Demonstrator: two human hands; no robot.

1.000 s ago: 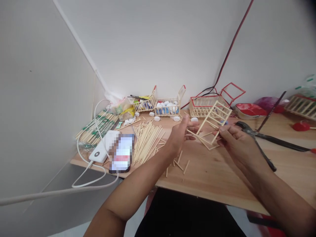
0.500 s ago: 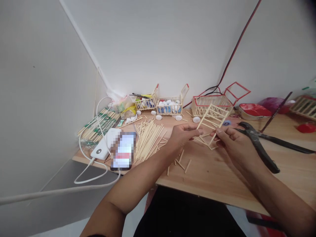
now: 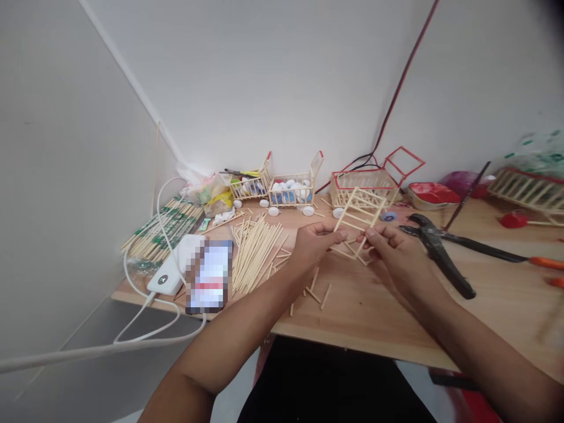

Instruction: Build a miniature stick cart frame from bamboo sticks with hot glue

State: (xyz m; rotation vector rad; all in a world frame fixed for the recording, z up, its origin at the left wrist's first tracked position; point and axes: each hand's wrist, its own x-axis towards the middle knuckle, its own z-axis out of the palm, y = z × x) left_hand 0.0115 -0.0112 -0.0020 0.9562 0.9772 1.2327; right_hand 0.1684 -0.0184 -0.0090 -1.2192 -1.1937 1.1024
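Note:
A small ladder-like frame of thin wooden sticks (image 3: 359,214) is held upright above the wooden table (image 3: 388,311). My left hand (image 3: 314,244) pinches its lower left edge with closed fingers. My right hand (image 3: 394,252) grips its lower right side, fingers curled. Loose short sticks (image 3: 315,288) lie on the table just below my hands. A heap of long sticks (image 3: 255,249) lies to the left of my left hand.
A phone (image 3: 209,276) and a white power bank (image 3: 174,270) with cable lie at the left edge. Stick carts (image 3: 291,188) and a red-edged basket (image 3: 365,182) stand by the wall. Black pliers (image 3: 436,252) and a red dish (image 3: 432,195) lie to the right.
My hands have drawn closer together on the frame and lowered it slightly toward the table. The view has shifted a little to the right.

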